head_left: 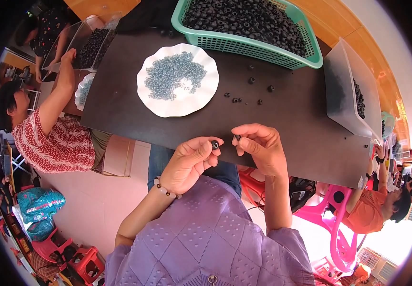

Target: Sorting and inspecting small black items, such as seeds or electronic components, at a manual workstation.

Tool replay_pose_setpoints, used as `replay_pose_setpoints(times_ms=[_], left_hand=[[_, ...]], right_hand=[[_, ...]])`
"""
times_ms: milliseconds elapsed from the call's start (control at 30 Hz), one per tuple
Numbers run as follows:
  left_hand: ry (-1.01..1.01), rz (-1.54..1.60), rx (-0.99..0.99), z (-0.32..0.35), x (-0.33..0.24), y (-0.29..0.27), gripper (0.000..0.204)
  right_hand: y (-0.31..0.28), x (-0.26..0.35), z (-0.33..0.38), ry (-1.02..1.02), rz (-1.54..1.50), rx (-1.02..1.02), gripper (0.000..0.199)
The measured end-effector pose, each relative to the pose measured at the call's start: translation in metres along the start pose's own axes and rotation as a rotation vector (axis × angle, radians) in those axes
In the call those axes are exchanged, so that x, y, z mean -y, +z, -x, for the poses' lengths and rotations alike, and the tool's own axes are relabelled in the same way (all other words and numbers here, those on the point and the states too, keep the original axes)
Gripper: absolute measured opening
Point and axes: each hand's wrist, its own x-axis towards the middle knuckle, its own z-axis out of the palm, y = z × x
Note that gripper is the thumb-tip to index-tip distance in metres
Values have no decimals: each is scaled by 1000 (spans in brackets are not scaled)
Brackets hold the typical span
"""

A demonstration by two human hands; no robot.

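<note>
**A:** What lies around the white scalloped plate (177, 107)?

**B:** It sits on a black tabletop (287, 128) and carries a heap of pale blue-grey rings (170, 76). Beyond it stands a green basket (263, 50) full of black parts. Just to its right, a few loose black pieces (251, 81) are scattered. Farther right is a clear plastic bin (346, 95). Nothing lies between the plate and the hands.

**A:** And the hands?

**B:** Both are at the table's near edge, below the plate. The left hand (189, 162) pinches a small black ring-shaped part (215, 144) between thumb and fingertips, its round face turned up toward the camera; it's too small to tell a long axis.

**A:** The right?

**B:** The right hand (258, 145) is curled closed, fingertips nipping a tiny dark piece (237, 137), just beside the ring, not touching.

**A:** Anyone else?

**B:** A person in a red patterned shirt (53, 143) sits left of the plate.
</note>
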Motion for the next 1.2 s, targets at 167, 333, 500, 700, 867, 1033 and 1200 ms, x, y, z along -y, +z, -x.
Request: replay_pose_setpoints(times_ms=[167, 333, 500, 700, 867, 1033, 1200], left_hand=[[5, 0, -5, -1, 1, -3, 29], [4, -3, -9, -1, 2, -3, 29], [0, -6, -4, -1, 2, -2, 30], [-9, -3, -3, 1, 4, -2, 28], [-10, 16, -2, 1, 5, -3, 30], [-10, 37, 12, 1, 7, -2, 30], [-3, 37, 29, 2, 7, 1, 28]], right_hand=[[4, 2, 1, 57, -26, -72, 21], [5, 3, 1, 66, 3, -79, 19], [6, -4, 1, 0, 32, -84, 18], [10, -5, 3, -5, 45, -118, 17], [20, -4, 9, -59, 50, -158, 20], [27, 0, 14, -227, 220, -146, 15], [27, -2, 12, -253, 310, -127, 15]])
